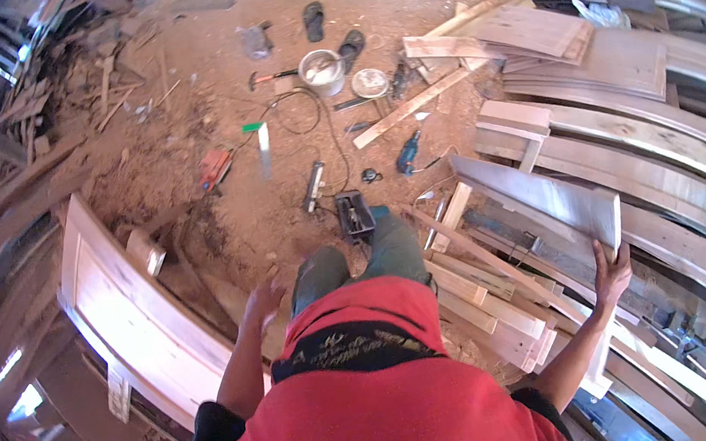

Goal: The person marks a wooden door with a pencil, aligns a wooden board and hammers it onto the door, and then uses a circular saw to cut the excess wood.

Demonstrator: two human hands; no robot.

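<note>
pale lettering on the black band of a red shirt, too blurred to read

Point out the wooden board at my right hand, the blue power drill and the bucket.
Wooden board [541,195]: head view, middle of its broad face.
Blue power drill [406,157]: head view, on its body.
Bucket [330,90]: head view, outer wall.

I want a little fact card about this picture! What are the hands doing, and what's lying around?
Left hand: nothing seen in it
Right hand: gripping the near end of a pale board
Shirt: red, with black sleeves
On the person's left: a large wooden panel
On the person's right: wooden planks
Tools on the ground: a blue power tool and a red one
Farther ahead: a bucket and two dark sandals
</note>
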